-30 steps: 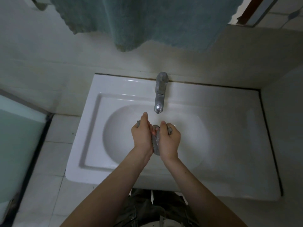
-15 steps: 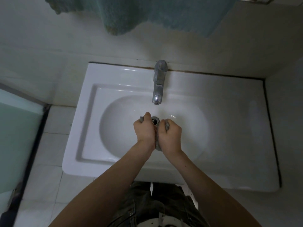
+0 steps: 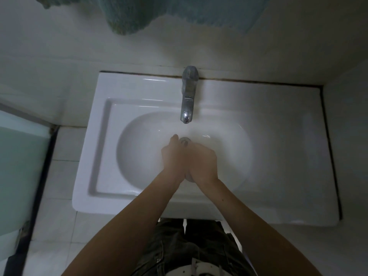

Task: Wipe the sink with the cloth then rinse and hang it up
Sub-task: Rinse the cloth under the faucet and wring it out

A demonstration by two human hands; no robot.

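A white rectangular sink (image 3: 103,148) with an oval basin sits against the wall. Its chrome tap (image 3: 188,96) points down toward the drain (image 3: 184,140). My left hand (image 3: 173,158) and my right hand (image 3: 203,164) are pressed together over the basin, just below the drain, and both are blurred. The small grey cloth (image 3: 188,177) is almost hidden between them; only a grey bit shows by my wrists. No water stream is visible under the tap.
A teal towel (image 3: 139,14) hangs on the wall above the sink. A pale green panel (image 3: 18,176) stands at the left over the white tiled floor. A wall closes in at the right of the sink.
My hands have closed tighter together and shifted slightly, hiding the cloth ends that stuck out above my fingers. The camera tilted down, so the sink sits lower in view.
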